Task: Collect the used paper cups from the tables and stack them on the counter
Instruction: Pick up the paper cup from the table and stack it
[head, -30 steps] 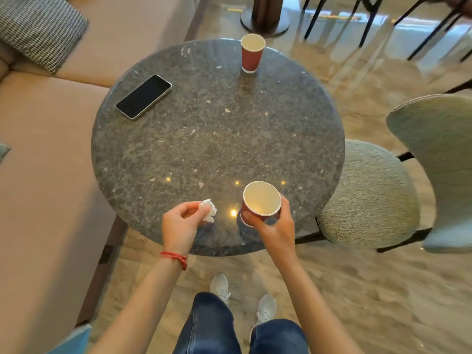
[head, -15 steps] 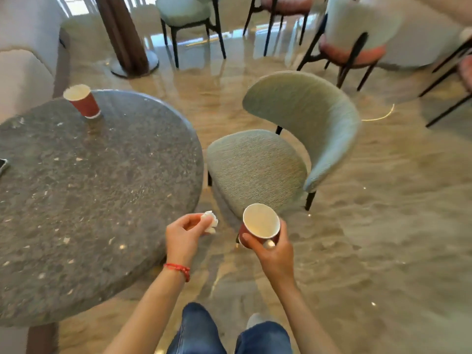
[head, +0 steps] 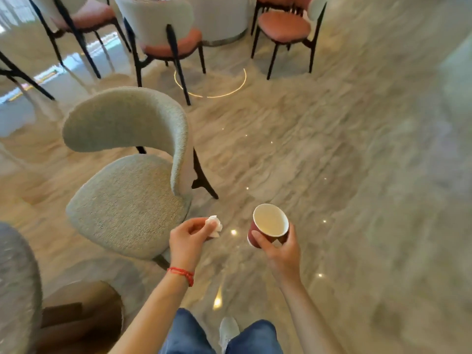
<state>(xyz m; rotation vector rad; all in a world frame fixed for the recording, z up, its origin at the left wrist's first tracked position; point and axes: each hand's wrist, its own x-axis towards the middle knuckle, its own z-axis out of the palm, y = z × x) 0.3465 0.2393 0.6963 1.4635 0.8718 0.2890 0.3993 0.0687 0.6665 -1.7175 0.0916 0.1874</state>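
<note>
A: Where is the paper cup [head: 268,228] right now?

B: In the right hand [head: 281,247], to the right of the grey-green chair [head: 127,180] and over the floor [head: 344,162]. The fingers [head: 258,237] wrap its red wall from below, and its long axis stands nearly upright, mouth tipped a little toward the camera.

A: And the other hand?

B: The left hand [head: 187,237] pinches a crumpled white tissue [head: 214,226], just beside the chair's seat edge. Both hands are full, and the right one is the nearer to any stacking spot ahead.

A: Is the counter in sight?

B: No. Only the tabletop [head: 18,290] shows, a sliver left of the chair.

A: What differs from half a second ago?

B: The view has swung right: the second cup has dropped out of frame, the tabletop has shrunk to an edge, and the grips are unchanged.
</note>
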